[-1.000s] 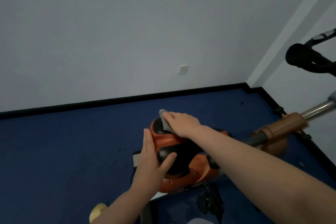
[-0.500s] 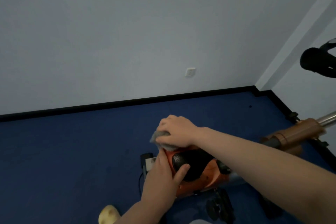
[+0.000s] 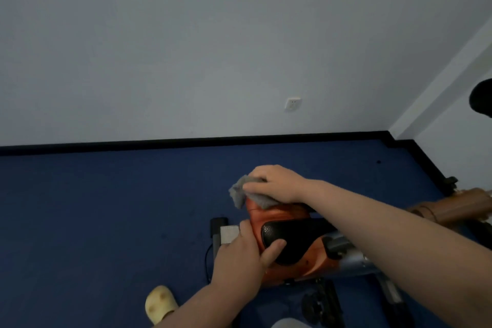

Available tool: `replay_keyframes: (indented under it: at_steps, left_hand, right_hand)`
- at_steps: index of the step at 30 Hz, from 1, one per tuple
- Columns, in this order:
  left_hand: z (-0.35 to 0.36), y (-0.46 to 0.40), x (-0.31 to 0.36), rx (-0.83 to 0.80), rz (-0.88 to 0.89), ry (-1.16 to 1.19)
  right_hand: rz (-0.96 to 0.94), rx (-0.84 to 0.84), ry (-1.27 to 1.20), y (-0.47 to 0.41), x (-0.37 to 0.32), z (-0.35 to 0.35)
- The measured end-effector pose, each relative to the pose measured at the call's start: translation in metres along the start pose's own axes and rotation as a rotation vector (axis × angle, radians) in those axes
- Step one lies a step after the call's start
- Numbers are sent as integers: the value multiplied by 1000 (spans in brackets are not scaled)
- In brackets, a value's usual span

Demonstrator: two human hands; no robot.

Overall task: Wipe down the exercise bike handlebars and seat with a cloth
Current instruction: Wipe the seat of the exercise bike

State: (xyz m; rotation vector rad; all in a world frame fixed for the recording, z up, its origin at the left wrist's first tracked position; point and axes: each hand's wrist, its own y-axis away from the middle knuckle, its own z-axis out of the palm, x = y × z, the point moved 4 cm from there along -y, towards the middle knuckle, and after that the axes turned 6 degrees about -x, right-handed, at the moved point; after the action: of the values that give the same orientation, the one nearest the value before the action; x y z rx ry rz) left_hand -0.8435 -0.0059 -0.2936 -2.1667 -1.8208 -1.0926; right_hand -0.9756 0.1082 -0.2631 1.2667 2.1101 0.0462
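The bike's orange and black seat [image 3: 290,237] sits low in the middle of the view. My right hand [image 3: 277,184] grips a grey cloth [image 3: 247,194] and holds it against the far, wide end of the seat; part of the cloth sticks out to the left. My left hand [image 3: 245,255] grips the near left side of the seat, with the thumb on the black pad. A black handlebar end [image 3: 482,97] shows at the right edge. My right forearm hides part of the seat.
A brown frame part [image 3: 458,206] and a grey seat post [image 3: 354,255] lie to the right. A black pedal [image 3: 322,303] is below the seat. A yellow slipper [image 3: 159,302] stands on the blue carpet [image 3: 106,221]. White walls meet at the right corner.
My right hand has drawn the cloth from the top of the seat over its far end and bunched it up. The view has shifted, so the handlebar is nearly out of frame.
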Motion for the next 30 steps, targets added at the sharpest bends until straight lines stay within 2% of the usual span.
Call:
replay_keyframes:
  at_steps: [2,3,5,6,7,10,11,12,14,16,18,21,24,28,30]
  left_hand:
    - [1,1,-1,2,-2,39]
    - [2,1,-1,-4,-4,68]
    - [2,3,-1,-22,-6,94]
    - [2,3,-1,-24,-5,97]
    - [1,2,-2,-22,-4,103]
    - [1,1,-2,-15,-1,111]
    - [1,1,-3,-17,-1,116]
    - [3,2,-3,-22,-3,124]
    - [6,2,-6,-31,-9,129]
    - [7,0,-8,-16,-8,135]
    - [7,0,-9,6,14,150]
    - [6,-1,-9,29,45,188]
    - [1,-2,-11,106,78,130]
    - [-17,-7,-9,197,183,91]
    - [-19,-11,-9,190,213,107]
  right_hand:
    - [179,38,-1,-6,1,2]
    - [137,72,107,-5,-3,5]
    - [-121,91,304,7,-17,15]
    - [-217,57,319,11,-18,14]
    - [-224,14,273,10,-14,10]
    - [133,-29,-20,-8,4,-2]
    - [217,-10,-37,-11,4,-1]
    - [223,22,27,-13,1,2]
    - [43,91,217,-3,-12,12]
    - [-139,86,274,12,-12,17]
    - [-33,91,140,18,-2,10]
    - [205,234,9,30,13,11]
    - [162,298,89,65,30,23]
    - [349,210,318,98,74,11]
    - [408,160,415,85,63,12]
